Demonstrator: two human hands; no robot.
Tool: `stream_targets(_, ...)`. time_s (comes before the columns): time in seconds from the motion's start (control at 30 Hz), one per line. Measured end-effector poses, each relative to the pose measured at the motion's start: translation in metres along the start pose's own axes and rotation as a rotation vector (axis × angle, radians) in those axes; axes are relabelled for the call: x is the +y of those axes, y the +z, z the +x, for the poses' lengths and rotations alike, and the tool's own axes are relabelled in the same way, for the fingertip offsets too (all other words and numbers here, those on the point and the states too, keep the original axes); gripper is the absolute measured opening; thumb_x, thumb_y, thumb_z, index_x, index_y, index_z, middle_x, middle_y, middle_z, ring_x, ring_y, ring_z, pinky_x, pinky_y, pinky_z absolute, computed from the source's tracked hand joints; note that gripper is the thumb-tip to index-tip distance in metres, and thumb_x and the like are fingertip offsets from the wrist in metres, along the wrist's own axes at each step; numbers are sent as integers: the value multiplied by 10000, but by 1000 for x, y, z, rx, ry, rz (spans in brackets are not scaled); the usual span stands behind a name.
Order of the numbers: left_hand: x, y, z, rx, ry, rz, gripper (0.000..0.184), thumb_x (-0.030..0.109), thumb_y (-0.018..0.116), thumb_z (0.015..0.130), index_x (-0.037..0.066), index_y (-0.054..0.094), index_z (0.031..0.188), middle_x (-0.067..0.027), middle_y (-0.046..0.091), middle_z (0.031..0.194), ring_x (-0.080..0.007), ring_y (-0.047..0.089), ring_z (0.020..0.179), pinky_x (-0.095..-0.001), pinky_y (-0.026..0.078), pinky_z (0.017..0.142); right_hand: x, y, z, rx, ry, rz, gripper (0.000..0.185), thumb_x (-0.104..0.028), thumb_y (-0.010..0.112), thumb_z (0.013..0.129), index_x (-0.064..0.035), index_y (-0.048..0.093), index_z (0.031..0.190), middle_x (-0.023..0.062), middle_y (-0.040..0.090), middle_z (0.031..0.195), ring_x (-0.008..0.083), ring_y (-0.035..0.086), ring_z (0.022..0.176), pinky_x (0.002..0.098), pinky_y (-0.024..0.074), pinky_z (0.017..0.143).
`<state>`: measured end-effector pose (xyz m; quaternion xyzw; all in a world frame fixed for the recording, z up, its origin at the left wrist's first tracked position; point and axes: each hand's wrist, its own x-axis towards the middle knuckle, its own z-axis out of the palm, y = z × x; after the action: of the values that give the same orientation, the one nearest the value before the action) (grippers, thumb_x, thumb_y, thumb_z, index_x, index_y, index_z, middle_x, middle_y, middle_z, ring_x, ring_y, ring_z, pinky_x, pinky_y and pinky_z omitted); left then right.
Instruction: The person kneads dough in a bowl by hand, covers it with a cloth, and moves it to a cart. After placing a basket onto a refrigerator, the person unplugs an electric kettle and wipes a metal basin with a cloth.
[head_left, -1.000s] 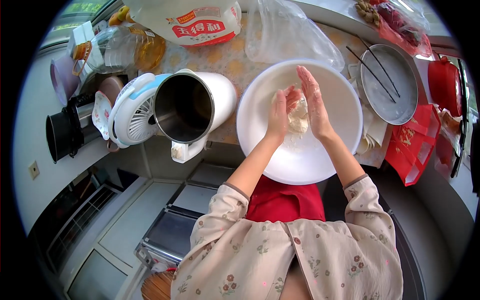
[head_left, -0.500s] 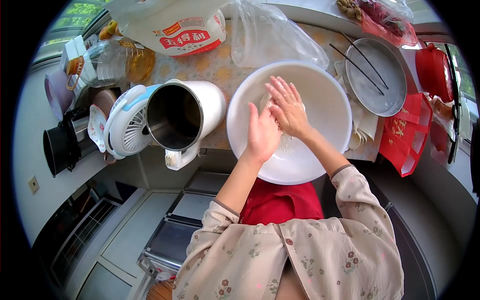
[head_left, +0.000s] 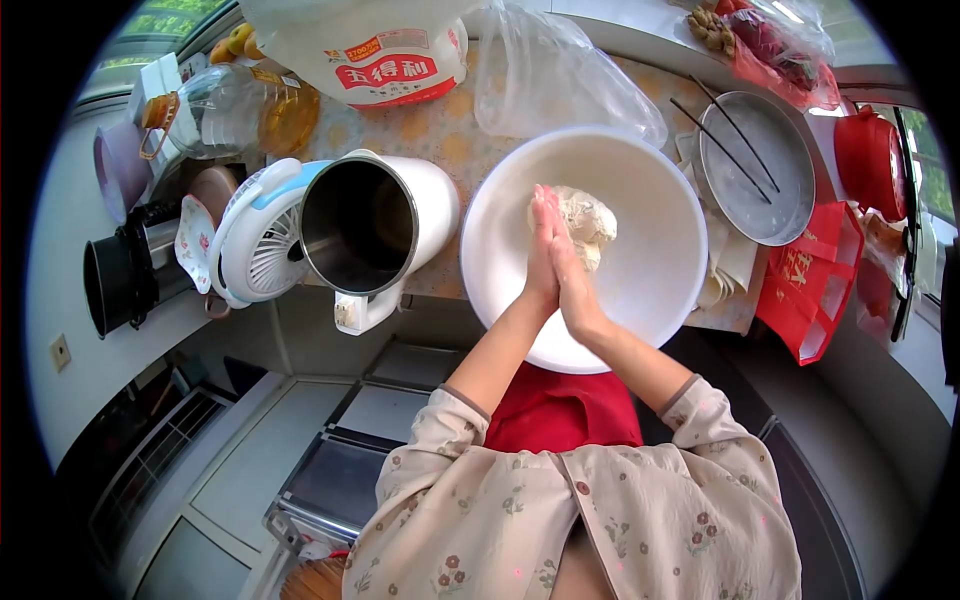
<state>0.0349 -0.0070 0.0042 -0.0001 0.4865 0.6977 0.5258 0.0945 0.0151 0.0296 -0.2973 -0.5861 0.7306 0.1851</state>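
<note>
A large white bowl point(head_left: 655, 290) stands at the counter's front edge. Inside it lies a rough, pale lump of dough point(head_left: 588, 225). Over the bowl, my left hand point(head_left: 541, 262) and my right hand point(head_left: 572, 280) are pressed palm to palm, fingers straight and pointing away from me. Both are just left of the dough and partly overlap it in the view. Neither hand holds anything visible; some white residue shows on the fingertips.
Left of the bowl are a steel-lined kettle point(head_left: 430, 205), a white fan point(head_left: 262, 245) and an oil bottle point(head_left: 235, 110). A printed flour bag point(head_left: 385, 65) and clear plastic bag point(head_left: 560, 80) lie behind. At right are a metal pan point(head_left: 750, 200) with chopsticks and a red bag point(head_left: 815, 280).
My hands went from apart, to crossed palms over the dough, to flat together at its left. The dough is now more exposed. The whole view has shifted slightly.
</note>
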Motion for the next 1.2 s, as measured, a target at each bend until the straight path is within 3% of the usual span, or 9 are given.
stream_targets(0.03, 3, -1, 2, 34, 72, 66, 683, 509, 250, 999, 80, 77, 1500, -77, 48, 1571, -198, 50, 1443, -321, 53, 1162, -8, 3, -8, -2, 27, 36, 592, -370, 247, 1015, -32, 137, 1487, 101, 61, 1569, 236, 13, 1447, 355, 23, 1160)
stream_targets(0.33, 31, 28, -37, -219, -39, 170, 672, 462, 254, 1011, 58, 25, 1496, -74, -9, 1572, -193, 6, 1444, -330, 58, 1165, 10, -15, 21, 186, 156, 264, 664, -495, 292, 992, -104, 127, 1503, 47, 91, 1568, 213, 50, 1445, 343, 30, 1163)
stream_targets(0.57, -18, 11, -14, -265, 333, 576, 691, 472, 218, 1010, 25, -6, 1487, -116, -26, 1569, -244, -48, 1445, -358, 6, 1159, 5, -29, 37, 263, 267, 409, 741, -590, 271, 960, -102, 134, 1500, 50, 102, 1567, 208, 101, 1439, 346, 66, 1164)
stream_targets(0.67, -25, -4, 18, -223, 317, 467, 683, 433, 246, 1016, -26, 29, 1473, -167, 18, 1559, -289, 5, 1444, -391, 36, 1160, -5, -27, 25, 268, 372, 464, 797, -644, 219, 937, -89, 111, 1500, 54, 95, 1568, 205, 104, 1440, 349, 82, 1163)
stream_targets(0.73, 14, 11, 8, -144, 106, 322, 737, 555, 207, 984, 60, 17, 1496, -91, 3, 1573, -232, 6, 1448, -356, 18, 1164, -20, -32, 21, 117, 323, 725, 798, -640, 182, 940, -80, 87, 1499, 60, 90, 1568, 199, 80, 1444, 352, 66, 1165)
stream_targets(0.9, 13, -10, 16, -85, 97, 204, 730, 579, 150, 975, 90, 15, 1500, -94, 17, 1571, -218, 27, 1447, -356, 37, 1168, -24, -40, 29, 96, 83, 172, 754, -579, 196, 963, -53, 92, 1494, 94, 85, 1566, 202, 29, 1449, 363, -1, 1167)
stream_targets(1.07, -9, -12, 3, -172, 161, -39, 729, 568, 171, 979, 64, 67, 1495, -95, 120, 1554, -222, 110, 1437, -369, 109, 1165, 22, -24, 25, -60, -286, -546, 622, -453, 398, 942, -68, 340, 1427, 138, 257, 1515, 270, 182, 1423, 420, 125, 1149)
stream_targets(1.13, 25, -12, -17, -276, -190, -443, 749, 586, 202, 969, 57, 98, 1489, -90, 165, 1536, -237, 146, 1428, -379, 146, 1159, 22, -37, 26, -65, -362, -782, 582, -401, 456, 924, -61, 401, 1393, 140, 304, 1495, 283, 224, 1411, 430, 152, 1143)
stream_targets(1.2, 30, -20, -20, -254, -184, -450, 766, 612, 213, 956, 56, 153, 1480, -109, 211, 1521, -248, 212, 1406, -386, 191, 1147, 15, -42, 23, -156, -444, -986, 502, -279, 537, 883, -46, 479, 1324, 131, 358, 1467, 297, 285, 1385, 441, 210, 1125)
